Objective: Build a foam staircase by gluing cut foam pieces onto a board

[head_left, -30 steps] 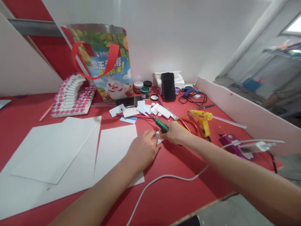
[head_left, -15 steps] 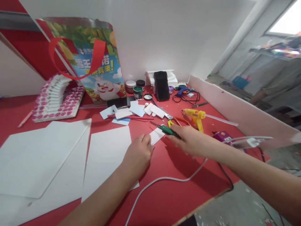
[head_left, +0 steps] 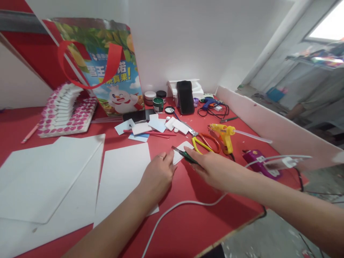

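A small white card piece (head_left: 186,146) lies on the red table between my hands. My left hand (head_left: 158,172), a ring on one finger, presses the left end of it with bent fingers. In my right hand (head_left: 212,166) is a green utility knife (head_left: 190,158), its blade lying over the card close to my left fingertips. Whether the blade touches the card I cannot tell. Beyond the right hand rest scissors (head_left: 204,141) with yellow and orange handles. To the left of my left hand is a white sheet (head_left: 123,175).
Larger white boards (head_left: 48,182) cover the table's left side. A bright carrier bag (head_left: 113,75) stands behind, near paint jars (head_left: 158,104), a black phone (head_left: 185,96) and small card pieces (head_left: 157,124). On the right are a yellow glue gun (head_left: 224,132), a purple power strip (head_left: 259,161) and a white cable (head_left: 185,203).
My right hand has moved slightly nearer to me, bringing the utility knife down over the card. The scissors' handles show more now. My left hand has stayed nearly in place.
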Available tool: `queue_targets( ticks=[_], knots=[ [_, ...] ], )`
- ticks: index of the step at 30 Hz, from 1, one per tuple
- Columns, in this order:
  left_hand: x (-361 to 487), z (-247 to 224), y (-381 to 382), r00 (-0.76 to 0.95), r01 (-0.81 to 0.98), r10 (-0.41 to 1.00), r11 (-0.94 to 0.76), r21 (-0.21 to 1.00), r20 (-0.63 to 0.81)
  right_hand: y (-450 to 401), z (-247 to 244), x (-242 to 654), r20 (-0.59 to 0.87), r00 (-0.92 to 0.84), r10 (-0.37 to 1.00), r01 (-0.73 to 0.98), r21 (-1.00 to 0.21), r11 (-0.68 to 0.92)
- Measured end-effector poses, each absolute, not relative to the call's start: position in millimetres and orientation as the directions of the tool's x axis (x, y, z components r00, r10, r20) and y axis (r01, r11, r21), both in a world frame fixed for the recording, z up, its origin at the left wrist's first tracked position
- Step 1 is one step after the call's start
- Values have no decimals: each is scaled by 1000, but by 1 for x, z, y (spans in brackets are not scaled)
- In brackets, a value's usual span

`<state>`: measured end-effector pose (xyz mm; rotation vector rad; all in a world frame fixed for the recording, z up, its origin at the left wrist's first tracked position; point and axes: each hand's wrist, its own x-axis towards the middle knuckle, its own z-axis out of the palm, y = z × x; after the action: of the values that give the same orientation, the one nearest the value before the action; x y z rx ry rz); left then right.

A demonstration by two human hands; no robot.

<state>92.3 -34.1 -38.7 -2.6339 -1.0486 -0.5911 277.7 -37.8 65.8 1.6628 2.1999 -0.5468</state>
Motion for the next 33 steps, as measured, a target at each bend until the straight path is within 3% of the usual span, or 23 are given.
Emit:
queue_targets(
  ticks=[7,13,23,27,33],
  knots=[
    [91,-41,-35,677,698,611,-710,-94,412,-39,67,267,-475,-303,826,940,-9,340],
    [93,-39,-34,721,674,593,-720,-166,359,-37,73,264,-491,-331,806,930,-24,368],
    [95,-40,-35,621,745,683,-667,-20,384,-45,80,269,-535,-265,802,951,-8,309],
    [96,-36,-36,621,747,688,-664,-17,375,-51,83,270,-544,-244,803,955,7,295],
    [96,-36,-38,622,748,691,-664,-20,368,-60,86,276,-539,-268,799,958,-64,278]
  ],
)
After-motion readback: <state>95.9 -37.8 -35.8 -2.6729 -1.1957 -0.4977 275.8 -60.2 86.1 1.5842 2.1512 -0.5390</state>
